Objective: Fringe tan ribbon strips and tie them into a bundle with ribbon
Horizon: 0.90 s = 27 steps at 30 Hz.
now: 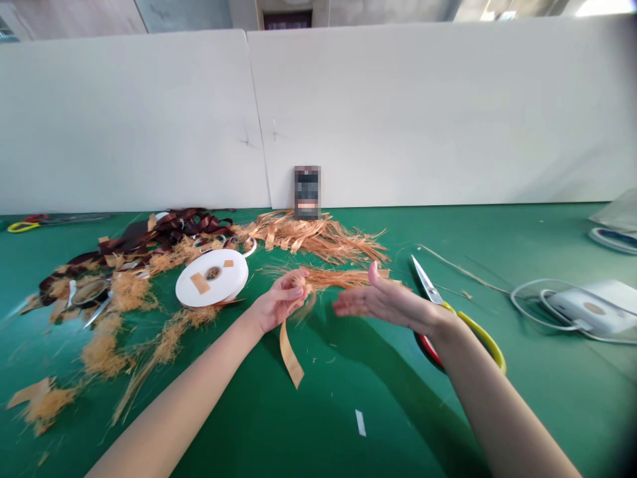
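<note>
My left hand [279, 300] is closed in a pinch on a tan ribbon strip [291, 355] whose frayed, shredded end [338, 277] fans out to the right. The strip's solid tail hangs down toward the green table [348, 392]. My right hand [385, 302] is held flat and open beside the frayed end, fingers stretched toward my left hand, smeared a little by motion. Yellow-and-red-handled scissors [450, 312] lie on the table right behind my right wrist, blades pointing away.
A white ribbon spool [212, 277] lies left of my hands. Frayed tan ribbon pieces [318, 236] and dark brown ribbon [169, 229] are heaped behind and to the left. More scissors [30, 224] lie far left. A white device with cable [582, 309] sits right. White panels [398, 113] wall the table's back.
</note>
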{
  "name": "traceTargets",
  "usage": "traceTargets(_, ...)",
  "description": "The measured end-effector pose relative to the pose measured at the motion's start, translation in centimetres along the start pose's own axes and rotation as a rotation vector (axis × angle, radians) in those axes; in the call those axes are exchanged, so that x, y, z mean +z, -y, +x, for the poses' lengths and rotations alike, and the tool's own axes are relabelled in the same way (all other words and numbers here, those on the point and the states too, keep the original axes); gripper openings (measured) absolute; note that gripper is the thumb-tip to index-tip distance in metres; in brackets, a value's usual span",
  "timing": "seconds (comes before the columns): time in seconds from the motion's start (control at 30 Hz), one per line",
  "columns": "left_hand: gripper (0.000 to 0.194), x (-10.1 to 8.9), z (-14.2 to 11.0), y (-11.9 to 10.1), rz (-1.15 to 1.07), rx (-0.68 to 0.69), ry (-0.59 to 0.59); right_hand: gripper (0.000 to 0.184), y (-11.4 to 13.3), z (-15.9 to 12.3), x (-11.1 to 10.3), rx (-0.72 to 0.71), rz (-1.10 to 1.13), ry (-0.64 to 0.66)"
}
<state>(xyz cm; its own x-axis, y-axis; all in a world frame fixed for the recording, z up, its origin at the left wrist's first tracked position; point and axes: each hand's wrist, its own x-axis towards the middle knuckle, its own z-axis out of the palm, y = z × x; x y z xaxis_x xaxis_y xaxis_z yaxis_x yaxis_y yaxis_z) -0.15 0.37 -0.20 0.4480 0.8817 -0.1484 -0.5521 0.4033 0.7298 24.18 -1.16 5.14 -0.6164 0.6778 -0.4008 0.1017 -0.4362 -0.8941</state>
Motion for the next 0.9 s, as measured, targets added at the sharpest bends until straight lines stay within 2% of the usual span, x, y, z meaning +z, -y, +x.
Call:
traceTargets(0.1,0.046,0.1,-0.2,0.1,0.055,-0.058,0.075,0.077,0.3,0.5,-0.1,-0.223,0.114,-0.294)
traceTargets(0.17,0.046,0.3,-0.3,0.2,0.107,-0.108,0.123,0.080,0.7,0.4,-0.4,-0.383,0.204,-0.415)
traceTargets(0.27,0.042,0.6,-0.2,0.4,0.169,-0.164,0.152,0.074,1.0,-0.4,-1.0,-0.598,0.221,-0.507)
traceTargets(0.33,0.038,0.7,-0.1,0.5,0.172,-0.162,0.124,0.064,0.9,-1.1,-1.6,-0.652,0.170,-0.554)
traceTargets(0.37,0.036,0.7,-0.1,0.5,0.158,-0.147,0.097,0.063,0.8,-1.4,-1.8,-0.632,0.147,-0.555)
traceTargets(0.4,0.035,0.7,0.0,0.4,0.135,-0.123,0.064,0.068,0.7,-1.6,-2.0,-0.570,0.128,-0.514)
traceTargets(0.43,0.034,0.6,0.1,0.4,0.107,-0.094,0.028,0.078,0.6,-1.7,-2.0,-0.461,0.105,-0.408)
traceTargets(0.53,0.029,-0.1,0.4,0.1,0.009,-0.014,-0.072,0.111,0.3,-1.6,-1.6,-0.001,-0.001,0.170)
traceTargets(0.57,0.027,-0.4,0.5,0.0,-0.021,0.004,-0.097,0.117,0.2,-1.3,-1.3,0.108,-0.025,0.311)
traceTargets(0.6,0.026,-0.7,0.5,-0.1,-0.047,0.013,-0.114,0.120,0.2,-1.1,-1.0,0.171,-0.033,0.380)
traceTargets(0.63,0.024,-1.0,0.4,-0.2,-0.066,0.016,-0.125,0.118,0.1,-0.8,-0.7,0.181,-0.020,0.370)
traceTargets(0.7,0.023,-1.4,0.3,-0.2,-0.085,0.001,-0.127,0.101,0.0,-0.2,-0.3,0.112,0.040,0.231)
traceTargets(0.8,0.028,-1.4,-0.2,-0.1,-0.065,-0.049,-0.093,0.078,0.3,0.3,0.1,-0.100,0.183,-0.010)
traceTargets(0.9,0.036,-0.8,-0.4,0.0,-0.025,-0.088,-0.051,0.075,0.9,0.2,0.3,-0.361,0.318,-0.169)
